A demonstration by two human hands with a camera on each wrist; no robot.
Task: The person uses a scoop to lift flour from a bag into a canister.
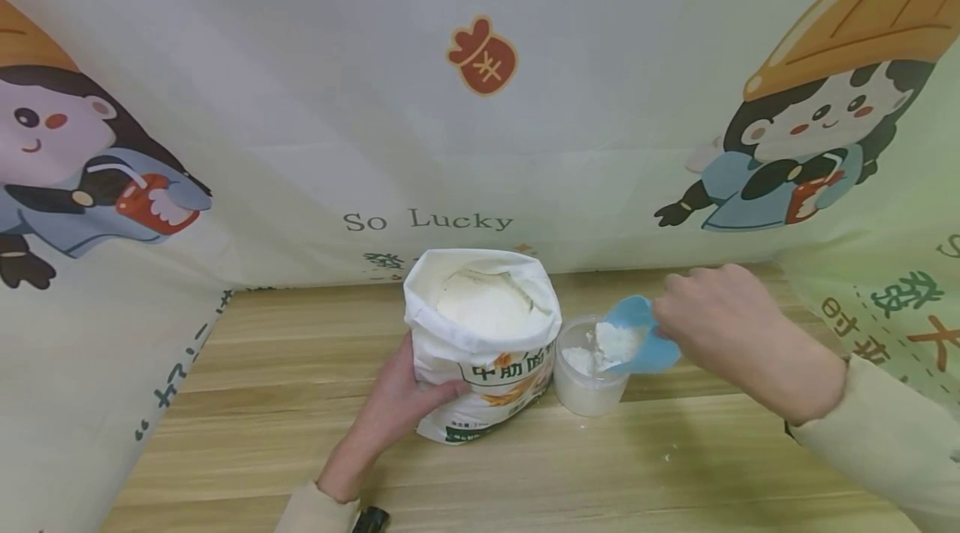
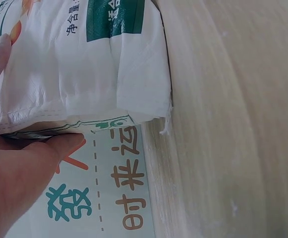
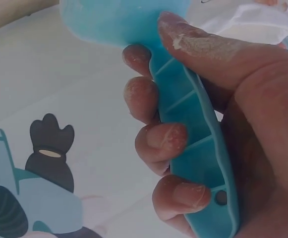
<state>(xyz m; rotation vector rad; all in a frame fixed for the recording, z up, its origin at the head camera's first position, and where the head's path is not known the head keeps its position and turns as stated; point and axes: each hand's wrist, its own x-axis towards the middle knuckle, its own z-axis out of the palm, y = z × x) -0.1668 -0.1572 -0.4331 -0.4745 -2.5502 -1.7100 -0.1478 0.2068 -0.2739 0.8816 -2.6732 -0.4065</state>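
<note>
An open white bag of flour (image 1: 480, 366) stands upright on the table, flour visible inside its mouth. My left hand (image 1: 408, 399) grips its left side, the thumb across the printed front; the left wrist view shows the hand (image 2: 20, 173) around the bag (image 2: 59, 74) near its bottom edge. My right hand (image 1: 720, 333) holds a blue scoop (image 1: 645, 356) tilted over a clear plastic tub (image 1: 592, 395) just right of the bag. Flour lies in both scoop and tub. In the right wrist view, floury fingers wrap the ribbed scoop handle (image 3: 193, 144).
The wood-grain table (image 1: 285, 399) carries a few white specks of flour (image 1: 667, 457) right of the tub. A printed cloth (image 1: 337, 99) with cartoon figures rises behind and on both sides. A small black object (image 1: 371, 519) shows by the left sleeve.
</note>
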